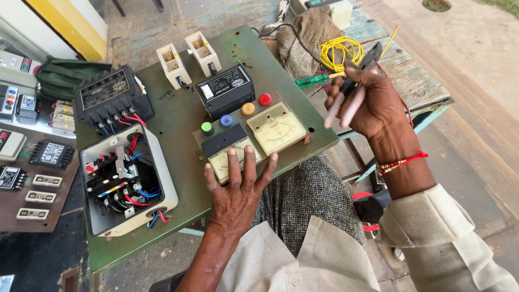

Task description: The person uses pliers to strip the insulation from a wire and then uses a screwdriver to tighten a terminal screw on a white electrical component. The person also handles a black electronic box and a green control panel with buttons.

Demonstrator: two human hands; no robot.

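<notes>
A pair of pliers (pixel 354 86) with two pale pink sleeved handles and dark metal jaws is being gripped in the right hand (pixel 373 100), the fingers closed around the handles and the jaws pointing up and away past the knuckles. A red thread band (pixel 403 161) is being worn on that wrist. Just beyond the pliers' head, one coil of glossy yellow wire (pixel 338 51) is lying, with one green-handled screwdriver (pixel 313 80) beside it and one coarse brown cloth (pixel 305 38) behind.

The left hand (pixel 238 186) is being pressed flat, fingers spread and holding nothing, on the near one of two cream, square-faced panel meters (pixel 275 128); the second meter is lying just beyond the fingertips to the right. Four round buttons are set in a slanting row just beyond the fingertips: one green (pixel 206 127), one blue (pixel 226 120), one orange (pixel 248 108), one red (pixel 265 99). Behind them one black rectangular unit (pixel 226 89) is mounted, and farther off two cream ceramic fuse carriers (pixel 186 58).

To the left of the flat hand, one grey-white open enclosure (pixel 127 181) is showing a black contactor with red, blue and black wires; one black ribbed box (pixel 111 97) is sitting above it. Everything is being carried by one worn green metal board (pixel 178 116).
</notes>
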